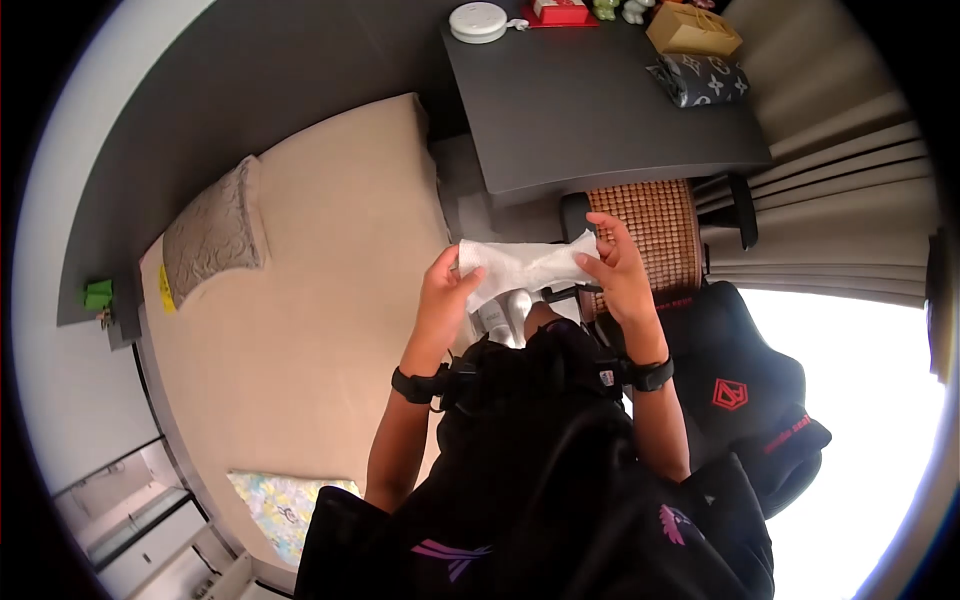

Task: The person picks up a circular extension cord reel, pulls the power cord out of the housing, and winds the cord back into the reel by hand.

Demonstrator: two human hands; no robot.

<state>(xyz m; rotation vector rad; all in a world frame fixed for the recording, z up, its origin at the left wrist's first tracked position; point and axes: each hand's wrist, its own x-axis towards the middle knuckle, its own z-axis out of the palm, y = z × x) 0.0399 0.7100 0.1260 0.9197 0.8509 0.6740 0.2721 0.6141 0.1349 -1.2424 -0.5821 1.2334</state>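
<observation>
A white cloth or tissue (522, 266) is stretched between my two hands in front of my body. My left hand (447, 290) pinches its left end, thumb on top. At the right end, my right hand (620, 275) holds it between thumb and fingers, with the index finger raised above the edge. The cloth sags a little in the middle and looks creased. Below it, my feet in light footwear (505, 318) show in part.
A beige bed (320, 300) with a grey pillow (210, 235) lies to the left. Ahead stands a dark desk (600, 120) bearing a white round device (478, 22) and a paper bag (693, 30). A black chair (740, 350) with a woven seat mat (648, 235) is at the right.
</observation>
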